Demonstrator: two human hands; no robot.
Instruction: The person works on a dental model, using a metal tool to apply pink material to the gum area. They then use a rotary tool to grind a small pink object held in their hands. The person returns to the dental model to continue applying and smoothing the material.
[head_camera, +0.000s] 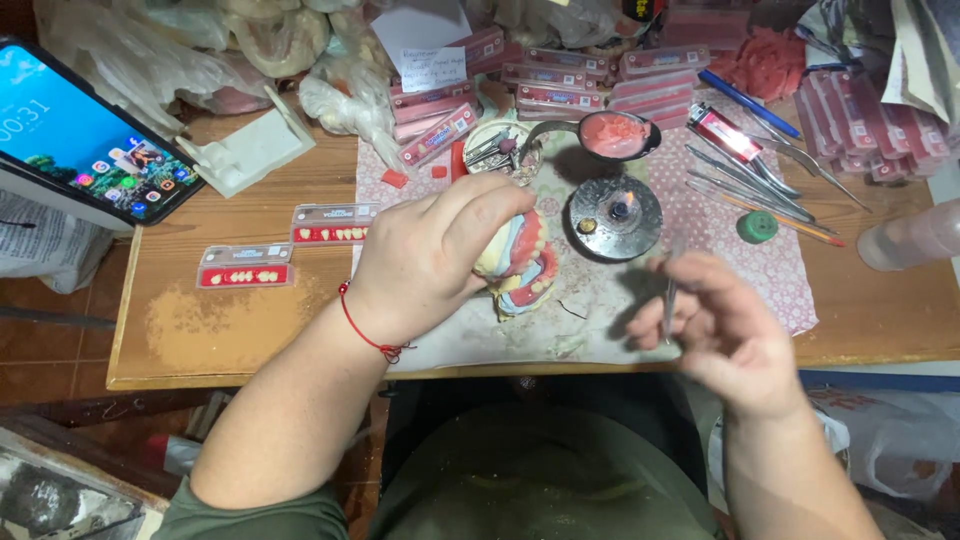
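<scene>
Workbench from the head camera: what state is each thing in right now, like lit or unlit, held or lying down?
Denture model: gripped in the left hand, upper and lower halves together.
Metal tool: pinched upright in the right hand.
Small burner: lit, small flame.
Spoon of pink wax: resting on the bench, filled.
Phone: screen on.
Tooth cards: lying flat, closed.

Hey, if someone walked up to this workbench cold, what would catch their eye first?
Most striking is the denture model with pink gums and white teeth, gripped in the left hand at the middle of the wooden table. Just right of it, the right hand pinches a thin metal tool near a small lit burner. At far left a bright smartphone glows.
</scene>
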